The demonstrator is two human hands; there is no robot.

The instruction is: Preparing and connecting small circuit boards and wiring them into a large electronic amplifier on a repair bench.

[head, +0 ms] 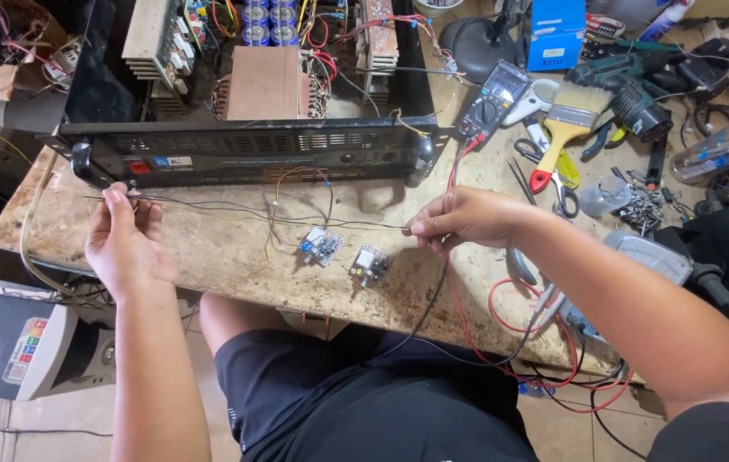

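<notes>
My left hand (125,244) pinches one end of a bundle of thin wires (244,210) near the bench's left edge. At the bundle's other end, right of centre, my right hand (467,221) pinches it, so the wires run stretched between both hands. Below the wires lie two small circuit boards: one with blue parts (321,246) and one with a pale block (370,265). Thin leads run from the wires up toward an open black amplifier chassis (244,150) just behind.
A black multimeter (492,104) with red and black leads (467,329) sits right of the chassis. Further right lie a paintbrush (565,124), scissors (552,184), pliers, a green drill (629,90), a plastic bottle (719,147) and a blue box (557,34). My knees are under the worn benchtop (210,265).
</notes>
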